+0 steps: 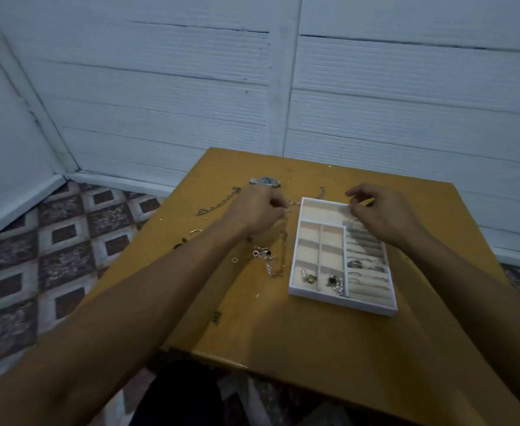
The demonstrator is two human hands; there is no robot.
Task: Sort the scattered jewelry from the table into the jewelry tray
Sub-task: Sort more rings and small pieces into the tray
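A white jewelry tray (295,291) with beige compartments lies on the yellow table (283,333). Several rings (364,265) sit in its right-hand rolls, and small pieces (334,282) lie in its near compartments. My left hand (257,212) hovers just left of the tray and pinches a thin gold chain (284,233), which hangs blurred below it. My right hand (383,215) is over the tray's far right corner with fingers curled and thumb near forefinger; I cannot see whether it holds anything. Loose jewelry (265,255) lies left of the tray.
A wristwatch (266,181) lies near the table's far edge, a chunky chain (218,204) to its left, and a short chain piece (321,192) behind the tray. Small rings (195,232) lie near the left edge. White walls stand behind; patterned floor tiles (68,256) are to the left.
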